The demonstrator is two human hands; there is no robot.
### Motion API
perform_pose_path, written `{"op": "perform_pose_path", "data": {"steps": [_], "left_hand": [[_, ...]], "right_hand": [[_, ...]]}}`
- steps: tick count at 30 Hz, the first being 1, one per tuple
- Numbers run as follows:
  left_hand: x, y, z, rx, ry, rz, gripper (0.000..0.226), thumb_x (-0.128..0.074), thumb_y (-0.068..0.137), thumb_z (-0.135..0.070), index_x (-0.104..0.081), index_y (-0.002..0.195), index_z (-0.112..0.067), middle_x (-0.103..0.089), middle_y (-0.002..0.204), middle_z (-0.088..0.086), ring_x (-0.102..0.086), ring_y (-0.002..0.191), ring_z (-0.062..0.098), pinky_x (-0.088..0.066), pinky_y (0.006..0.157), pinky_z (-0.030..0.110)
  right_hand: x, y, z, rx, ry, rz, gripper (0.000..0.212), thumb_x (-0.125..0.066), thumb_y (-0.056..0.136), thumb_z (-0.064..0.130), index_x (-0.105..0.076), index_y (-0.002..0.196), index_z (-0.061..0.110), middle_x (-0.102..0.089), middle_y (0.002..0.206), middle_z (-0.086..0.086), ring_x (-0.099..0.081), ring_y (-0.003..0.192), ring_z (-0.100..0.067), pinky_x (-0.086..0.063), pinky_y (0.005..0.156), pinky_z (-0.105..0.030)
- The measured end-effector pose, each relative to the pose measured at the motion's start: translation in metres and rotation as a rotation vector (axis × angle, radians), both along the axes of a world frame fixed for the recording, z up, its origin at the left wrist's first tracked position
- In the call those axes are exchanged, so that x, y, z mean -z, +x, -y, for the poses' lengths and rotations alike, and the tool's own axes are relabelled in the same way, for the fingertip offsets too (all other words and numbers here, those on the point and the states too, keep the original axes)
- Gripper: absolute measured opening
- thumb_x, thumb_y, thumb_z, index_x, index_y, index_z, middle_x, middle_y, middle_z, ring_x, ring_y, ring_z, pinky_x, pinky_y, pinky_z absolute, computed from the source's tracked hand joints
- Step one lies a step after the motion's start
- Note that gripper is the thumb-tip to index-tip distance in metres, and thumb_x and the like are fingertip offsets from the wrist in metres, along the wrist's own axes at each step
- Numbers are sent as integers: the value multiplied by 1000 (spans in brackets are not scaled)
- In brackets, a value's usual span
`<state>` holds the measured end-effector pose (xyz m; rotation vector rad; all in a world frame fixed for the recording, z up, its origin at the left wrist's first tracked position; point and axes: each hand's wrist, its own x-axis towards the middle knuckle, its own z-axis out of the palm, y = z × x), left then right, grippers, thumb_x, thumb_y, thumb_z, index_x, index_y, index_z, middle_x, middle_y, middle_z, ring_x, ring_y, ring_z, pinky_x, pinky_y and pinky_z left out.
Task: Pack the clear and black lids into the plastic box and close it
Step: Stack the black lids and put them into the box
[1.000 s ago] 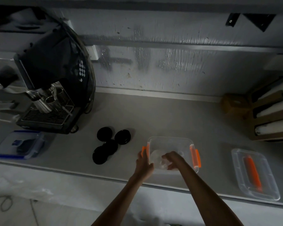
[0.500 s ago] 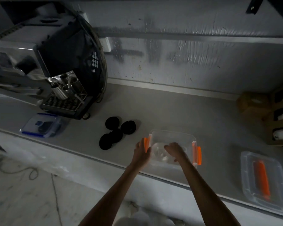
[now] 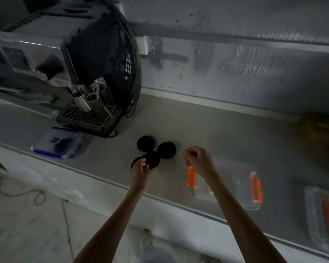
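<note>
Head view: four black lids (image 3: 166, 150) lie in a loose cluster on the surface (image 3: 226, 130), in front of the coffee machine (image 3: 95, 73). Two of them overlap, and the nearest is partly hidden under the left hand (image 3: 140, 168). That hand's fingers curl down onto the near edge of this lid; in the dim light I cannot tell whether they have it pinched or only touch it. The right hand (image 3: 198, 160) hovers between the lids and the plastic box (image 3: 235, 188), loosely curled, with nothing visible in it.

The box sits open near the front edge, well to the right of the lids. Whether clear lids lie inside is too dark to make out.

The step in hand looks like picking up the black lids. It should go best if the left hand slides the nearest lid off its neighbour before lifting, so the overlapping one isn't dragged along. Stacking them flat would leave room for the cover to seat.

Counted: four black lids; one box with two orange clips (image 3: 190, 177); one cover (image 3: 325, 215) lying further right; one blue-edged container (image 3: 59, 143) at the left.
</note>
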<state>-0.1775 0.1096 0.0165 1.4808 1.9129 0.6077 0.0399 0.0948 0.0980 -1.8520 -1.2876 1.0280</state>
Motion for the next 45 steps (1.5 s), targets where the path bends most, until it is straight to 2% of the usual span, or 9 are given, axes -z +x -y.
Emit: {"op": "perform_pose_path", "data": {"steps": [3, 5, 10, 15, 26, 32, 38, 42, 45], "left_hand": [[16, -25, -25, 109, -4, -69, 35, -52, 96, -14, -55, 129, -4, -62, 125, 17, -54, 118, 33, -42, 102, 41], [29, -38, -39, 199, -14, -127, 37, -51, 97, -19, -53, 133, -9, -59, 129, 14, -51, 121, 30, -40, 104, 39], [55, -53, -69, 324, 15, -218, 35, -50, 97, -21, -53, 130, -11, -56, 130, 12, -48, 123, 31, -36, 105, 37], [60, -53, -118, 164, 158, -191, 19, -53, 93, -17, -57, 109, -7, -59, 108, 16, -53, 104, 34, -41, 89, 41], [84, -40, -195, 316, -289, -290, 81, -61, 89, -29, -15, 151, -4, -29, 150, 21, -35, 136, 37, -35, 110, 40], [74, -50, -213, 217, -335, -95, 73, -64, 87, -15, -22, 147, -7, -30, 144, 21, -49, 124, 43, -44, 102, 44], [78, -64, -213, 269, -329, -152, 73, -58, 92, -23, -18, 151, -6, -30, 145, 24, -48, 126, 42, -43, 105, 43], [76, -66, -208, 255, -319, -145, 69, -54, 95, -21, -18, 151, -6, -28, 147, 25, -45, 127, 43, -42, 104, 44], [70, -62, -210, 218, -363, 2, 59, -47, 97, -15, -22, 149, -5, -28, 147, 24, -46, 126, 45, -45, 104, 46]], "right_hand": [[26, -33, -51, 29, -87, 81, 23, -58, 88, 18, -68, 68, 11, -69, 68, -15, -67, 67, -29, -57, 77, -41], [51, -51, -87, 55, -199, 188, 26, -57, 89, 25, -70, 98, 5, -71, 101, -23, -68, 98, -36, -53, 90, -44], [105, -69, -131, 173, -523, 71, 93, -62, 86, 54, -13, 156, 15, -20, 162, -11, -19, 149, -33, -34, 114, -53], [133, -82, -138, 375, -588, 39, 81, -75, 80, 38, -34, 145, 11, -41, 148, -18, -36, 139, -36, -55, 90, -53], [156, -82, -121, 640, -406, -397, 59, -70, 87, 12, -39, 137, 5, -53, 125, -20, -58, 94, -32, -52, 59, -35], [157, -69, -109, 616, -376, -121, 53, -69, 87, 19, -52, 136, 6, -61, 129, -22, -61, 115, -39, -51, 97, -52], [151, -69, -112, 440, -322, 166, 40, -64, 90, 23, -61, 128, 10, -66, 123, -18, -62, 114, -34, -44, 81, -32], [151, -68, -114, 482, -347, 137, 40, -67, 88, 25, -65, 124, 8, -68, 119, -20, -63, 112, -36, -49, 85, -38], [151, -68, -115, 674, -320, -236, 44, -71, 86, 12, -60, 128, 5, -66, 121, -22, -64, 107, -35, -53, 92, -51]]}}
